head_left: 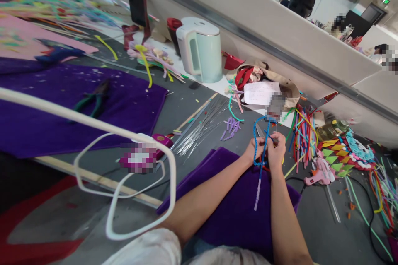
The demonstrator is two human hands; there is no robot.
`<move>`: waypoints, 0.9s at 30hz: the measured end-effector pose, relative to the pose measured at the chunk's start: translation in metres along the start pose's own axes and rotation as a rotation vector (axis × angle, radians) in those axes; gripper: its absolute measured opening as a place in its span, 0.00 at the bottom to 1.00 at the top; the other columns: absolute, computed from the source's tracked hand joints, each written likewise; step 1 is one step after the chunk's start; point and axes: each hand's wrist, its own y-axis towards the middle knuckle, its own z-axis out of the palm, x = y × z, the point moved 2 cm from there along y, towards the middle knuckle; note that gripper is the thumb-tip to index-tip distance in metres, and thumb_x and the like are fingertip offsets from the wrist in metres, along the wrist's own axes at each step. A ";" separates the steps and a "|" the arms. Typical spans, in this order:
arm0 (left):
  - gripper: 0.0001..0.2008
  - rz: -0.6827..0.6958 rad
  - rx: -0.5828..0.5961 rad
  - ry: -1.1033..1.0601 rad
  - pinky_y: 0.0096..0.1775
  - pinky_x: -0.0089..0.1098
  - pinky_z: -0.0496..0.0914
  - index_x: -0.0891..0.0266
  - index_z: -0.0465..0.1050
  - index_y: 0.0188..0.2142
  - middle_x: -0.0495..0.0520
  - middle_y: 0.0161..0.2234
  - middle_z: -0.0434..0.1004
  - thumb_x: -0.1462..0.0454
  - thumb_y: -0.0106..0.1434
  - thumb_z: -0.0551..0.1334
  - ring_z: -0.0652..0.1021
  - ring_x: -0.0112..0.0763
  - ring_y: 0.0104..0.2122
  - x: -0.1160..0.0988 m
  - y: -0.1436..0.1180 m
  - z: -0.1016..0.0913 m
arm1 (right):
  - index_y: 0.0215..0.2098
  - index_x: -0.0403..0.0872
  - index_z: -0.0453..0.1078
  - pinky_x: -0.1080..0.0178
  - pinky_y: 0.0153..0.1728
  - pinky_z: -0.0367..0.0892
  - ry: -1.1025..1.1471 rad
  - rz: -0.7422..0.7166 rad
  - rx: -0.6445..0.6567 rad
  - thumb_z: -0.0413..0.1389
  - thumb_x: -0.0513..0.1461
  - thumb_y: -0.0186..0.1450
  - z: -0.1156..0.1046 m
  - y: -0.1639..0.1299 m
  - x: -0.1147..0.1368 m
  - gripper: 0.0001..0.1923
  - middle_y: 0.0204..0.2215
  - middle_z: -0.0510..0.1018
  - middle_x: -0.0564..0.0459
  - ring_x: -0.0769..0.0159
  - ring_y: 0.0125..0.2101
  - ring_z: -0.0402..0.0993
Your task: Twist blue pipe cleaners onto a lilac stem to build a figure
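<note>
A blue pipe cleaner (265, 149), bent into a long loop with a lilac end (257, 198) hanging down, is between my two hands. My left hand (255, 150) is closed at the left of the loop, its fingertips partly hidden by the blue strands. With thumb and fingers pinched together, my right hand (277, 148) grips the blue pipe cleaner near its middle. Both hands are close together above a folded purple cloth (230, 198). A grey pointed piece (260, 131) shows just behind the fingers; its kind is unclear.
Several coloured pipe cleaners (304, 136) and a pink glue gun (320, 172) lie to the right. Leftward are thin wires (203, 126), short lilac pieces (230, 128), and pliers (95, 99) on purple cloth. A pale kettle (208, 51) stands behind. A white tubular frame (172, 174) crosses the left foreground.
</note>
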 end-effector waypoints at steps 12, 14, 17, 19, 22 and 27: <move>0.19 0.002 0.029 -0.067 0.22 0.24 0.62 0.70 0.76 0.31 0.50 0.18 0.72 0.57 0.43 0.71 0.69 0.23 0.16 0.004 0.004 -0.008 | 0.29 0.46 0.68 0.60 0.42 0.64 -0.296 -0.233 -0.125 0.53 0.39 0.61 -0.007 -0.004 0.022 0.05 0.38 0.65 0.47 0.63 0.41 0.66; 0.19 0.011 0.046 -0.049 0.22 0.24 0.61 0.70 0.76 0.31 0.50 0.19 0.73 0.57 0.44 0.70 0.69 0.22 0.16 0.004 0.003 -0.008 | 0.30 0.46 0.68 0.60 0.40 0.64 -0.318 -0.257 -0.127 0.51 0.39 0.63 -0.008 -0.005 0.021 0.07 0.34 0.67 0.49 0.64 0.37 0.66; 0.19 0.016 0.082 -0.034 0.23 0.24 0.62 0.70 0.76 0.30 0.52 0.20 0.74 0.56 0.43 0.71 0.71 0.26 0.19 0.003 0.002 -0.005 | 0.32 0.46 0.69 0.62 0.38 0.64 -0.318 -0.291 -0.094 0.48 0.38 0.65 -0.008 -0.006 0.019 0.09 0.30 0.69 0.50 0.65 0.34 0.67; 0.19 0.028 0.112 -0.039 0.24 0.25 0.64 0.70 0.76 0.30 0.53 0.21 0.74 0.56 0.43 0.71 0.73 0.28 0.22 0.003 0.001 -0.003 | 0.36 0.46 0.70 0.63 0.38 0.64 -0.325 -0.306 -0.070 0.47 0.38 0.65 -0.007 -0.007 0.019 0.10 0.32 0.70 0.49 0.65 0.34 0.67; 0.18 0.036 0.125 -0.033 0.25 0.26 0.65 0.71 0.76 0.28 0.54 0.21 0.75 0.57 0.42 0.71 0.74 0.31 0.23 0.001 0.001 -0.002 | 0.44 0.47 0.71 0.63 0.40 0.64 -0.371 -0.315 -0.043 0.45 0.38 0.66 -0.006 -0.007 0.021 0.14 0.33 0.71 0.48 0.65 0.37 0.68; 0.17 0.006 0.141 0.006 0.24 0.25 0.64 0.70 0.76 0.26 0.52 0.19 0.73 0.58 0.42 0.71 0.73 0.29 0.21 0.001 0.000 -0.002 | 0.46 0.48 0.72 0.64 0.37 0.64 -0.398 -0.277 -0.070 0.45 0.40 0.67 -0.005 -0.007 0.020 0.16 0.33 0.72 0.48 0.65 0.36 0.68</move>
